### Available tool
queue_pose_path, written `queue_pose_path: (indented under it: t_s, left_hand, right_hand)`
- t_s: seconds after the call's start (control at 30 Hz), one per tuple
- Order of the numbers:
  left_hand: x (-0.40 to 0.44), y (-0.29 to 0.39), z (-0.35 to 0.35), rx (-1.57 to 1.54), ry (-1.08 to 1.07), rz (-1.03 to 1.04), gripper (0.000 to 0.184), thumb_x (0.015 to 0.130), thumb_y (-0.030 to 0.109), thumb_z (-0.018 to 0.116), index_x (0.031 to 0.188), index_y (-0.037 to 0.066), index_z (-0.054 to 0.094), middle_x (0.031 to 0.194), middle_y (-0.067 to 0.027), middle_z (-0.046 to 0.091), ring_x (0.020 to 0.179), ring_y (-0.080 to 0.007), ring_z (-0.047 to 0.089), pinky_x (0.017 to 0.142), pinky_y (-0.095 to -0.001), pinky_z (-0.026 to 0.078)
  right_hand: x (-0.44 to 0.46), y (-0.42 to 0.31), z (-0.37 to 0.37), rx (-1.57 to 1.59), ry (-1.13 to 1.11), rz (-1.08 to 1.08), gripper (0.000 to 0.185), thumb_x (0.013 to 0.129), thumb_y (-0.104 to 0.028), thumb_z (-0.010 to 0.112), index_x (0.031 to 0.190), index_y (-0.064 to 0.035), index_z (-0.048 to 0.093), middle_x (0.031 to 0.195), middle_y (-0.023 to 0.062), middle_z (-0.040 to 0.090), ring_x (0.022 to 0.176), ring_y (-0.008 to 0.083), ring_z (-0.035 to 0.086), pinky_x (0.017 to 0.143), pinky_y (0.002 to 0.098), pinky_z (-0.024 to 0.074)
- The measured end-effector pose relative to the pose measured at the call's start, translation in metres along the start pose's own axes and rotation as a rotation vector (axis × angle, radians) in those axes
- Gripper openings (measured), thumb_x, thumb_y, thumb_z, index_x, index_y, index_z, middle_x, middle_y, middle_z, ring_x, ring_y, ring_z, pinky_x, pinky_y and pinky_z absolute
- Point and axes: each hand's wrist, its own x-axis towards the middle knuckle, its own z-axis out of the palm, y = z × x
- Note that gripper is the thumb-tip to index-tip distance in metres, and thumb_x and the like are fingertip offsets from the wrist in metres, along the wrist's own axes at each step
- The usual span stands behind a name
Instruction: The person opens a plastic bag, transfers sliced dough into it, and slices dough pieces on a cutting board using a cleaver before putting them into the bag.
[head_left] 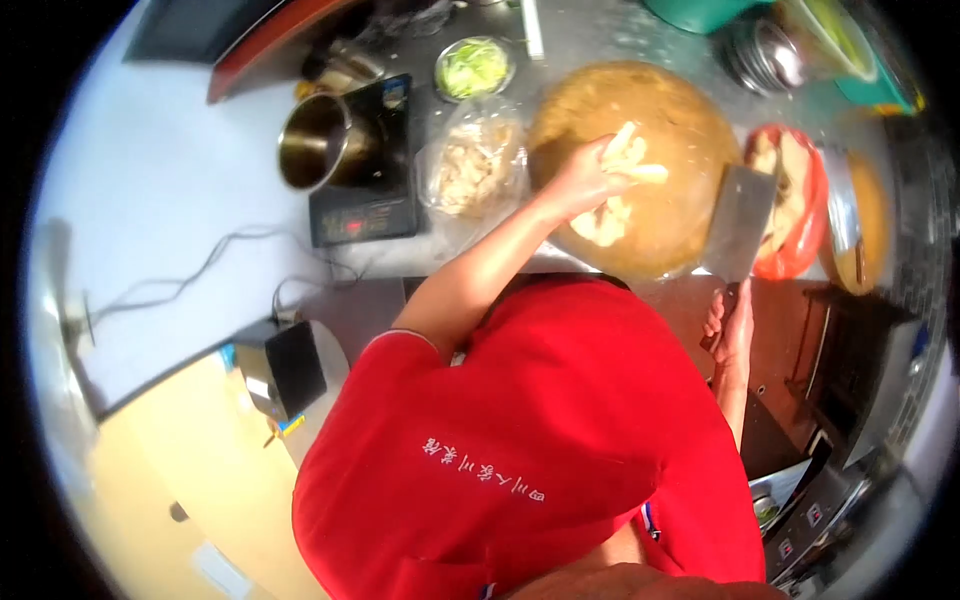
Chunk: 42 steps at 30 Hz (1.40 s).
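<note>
My left hand (585,180) is closed round several pale yellowish food pieces (632,160), held above the round wooden chopping board (675,120). More pale cut pieces (603,222) lie on the board just below that hand. In my right hand (736,328) is the handle of a cleaver (740,222). Its broad blade points away from me, at the right rim of the board and beside a red plastic bag (817,190) holding larger pale pieces. To the left of the board, a clear plastic bag (470,170) contains many cut pale pieces.
A bowl of green slices (473,69) stands behind the clear bag. At left, a metal pot (312,142) sits by a black electronic device (365,215). Far right lies another knife (842,200) on a smaller board (870,215). Metal bowls (763,57) are stacked at the back.
</note>
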Motion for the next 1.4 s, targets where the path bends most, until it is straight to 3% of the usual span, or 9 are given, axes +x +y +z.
queue_pose_path:
  t_s: [0.13,0.23,0.53,0.77,0.87,1.1,1.2,1.37,1.4]
  left_hand:
    - [-0.078,0.037,-0.074,-0.202,0.208,0.057,0.064,0.085,-0.013,0.067,0.147,-0.004,0.053,0.139,-0.0150,0.064,0.114,-0.0259,0.073,0.089,-0.0352,0.064]
    - [-0.114,0.024,-0.145,0.024,0.402,0.004,0.054,0.085,-0.009,0.070,0.137,-0.001,0.064,0.118,-0.0090,0.073,0.106,-0.0181,0.073,0.086,-0.0329,0.061]
    - [-0.061,-0.078,-0.208,0.792,0.421,0.027,0.061,0.084,0.021,0.079,0.137,-0.003,0.061,0.128,-0.0279,0.070,0.120,-0.0445,0.067,0.104,-0.0443,0.053]
    - [-0.008,-0.069,-0.221,0.793,0.565,0.118,0.064,0.085,0.020,0.080,0.141,-0.003,0.060,0.142,-0.0236,0.062,0.128,-0.0402,0.061,0.107,-0.0432,0.049]
    - [-0.026,-0.076,-0.234,0.923,0.359,0.030,0.061,0.089,0.022,0.076,0.143,-0.001,0.059,0.151,-0.0222,0.054,0.138,-0.0408,0.053,0.114,-0.0435,0.044]
    - [-0.073,-0.069,-0.198,1.124,0.294,0.025,0.054,0.101,0.030,0.067,0.148,0.005,0.056,0.160,-0.0224,0.044,0.152,-0.0433,0.033,0.127,-0.0463,0.030]
    - [-0.096,-0.052,-0.196,1.157,0.659,0.274,0.047,0.099,0.028,0.069,0.138,0.002,0.063,0.150,-0.0246,0.054,0.141,-0.0412,0.050,0.117,-0.0488,0.042]
    - [-0.139,-0.046,-0.166,0.863,0.261,-0.337,0.038,0.097,0.035,0.072,0.114,0.001,0.072,0.114,-0.0214,0.073,0.102,-0.0393,0.071,0.090,-0.0508,0.055]
    - [-0.145,-0.066,-0.159,0.825,0.219,-0.259,0.036,0.096,0.034,0.073,0.112,0.002,0.072,0.113,-0.0204,0.073,0.102,-0.0395,0.071,0.090,-0.0505,0.055]
  right_hand:
    - [0.003,0.005,-0.003,-0.035,-0.034,0.009,0.061,0.107,-0.068,0.047,0.080,-0.0140,0.049,0.061,-0.0030,0.040,0.045,0.0108,0.037,0.044,0.0279,0.0320]
    - [0.001,0.006,0.000,-0.060,-0.018,-0.012,0.059,0.108,-0.067,0.046,0.083,-0.0130,0.050,0.063,-0.0027,0.040,0.046,0.0108,0.037,0.044,0.0280,0.0315]
    - [-0.016,0.003,0.030,-0.150,0.029,-0.090,0.056,0.110,-0.063,0.046,0.085,-0.0134,0.050,0.065,-0.0018,0.042,0.047,0.0108,0.038,0.044,0.0281,0.0330]
    - [-0.023,0.013,0.053,-0.224,0.083,-0.173,0.052,0.111,-0.057,0.045,0.083,-0.0135,0.048,0.065,-0.0002,0.043,0.048,0.0129,0.041,0.045,0.0304,0.0362]
    - [-0.021,0.020,0.054,-0.281,0.111,-0.191,0.052,0.111,-0.056,0.046,0.081,-0.0135,0.046,0.066,0.0000,0.044,0.048,0.0137,0.042,0.045,0.0309,0.0364]
    - [-0.020,0.027,0.062,-0.367,0.039,-0.272,0.028,0.114,-0.041,0.050,0.124,-0.0150,0.056,0.068,-0.0013,0.046,0.050,0.0098,0.043,0.045,0.0265,0.0384]
    - [-0.023,0.025,0.066,-0.335,0.072,-0.256,0.029,0.114,-0.043,0.050,0.117,-0.0148,0.056,0.068,-0.0006,0.045,0.050,0.0113,0.044,0.045,0.0279,0.0383]
    - [-0.007,0.031,0.041,-0.196,0.010,-0.219,0.030,0.114,-0.045,0.049,0.109,-0.0149,0.052,0.068,0.0006,0.046,0.049,0.0139,0.044,0.045,0.0306,0.0383]
    - [-0.007,0.031,0.043,-0.194,0.008,-0.223,0.031,0.114,-0.045,0.049,0.107,-0.0149,0.051,0.068,0.0008,0.046,0.049,0.0144,0.044,0.045,0.0310,0.0382]
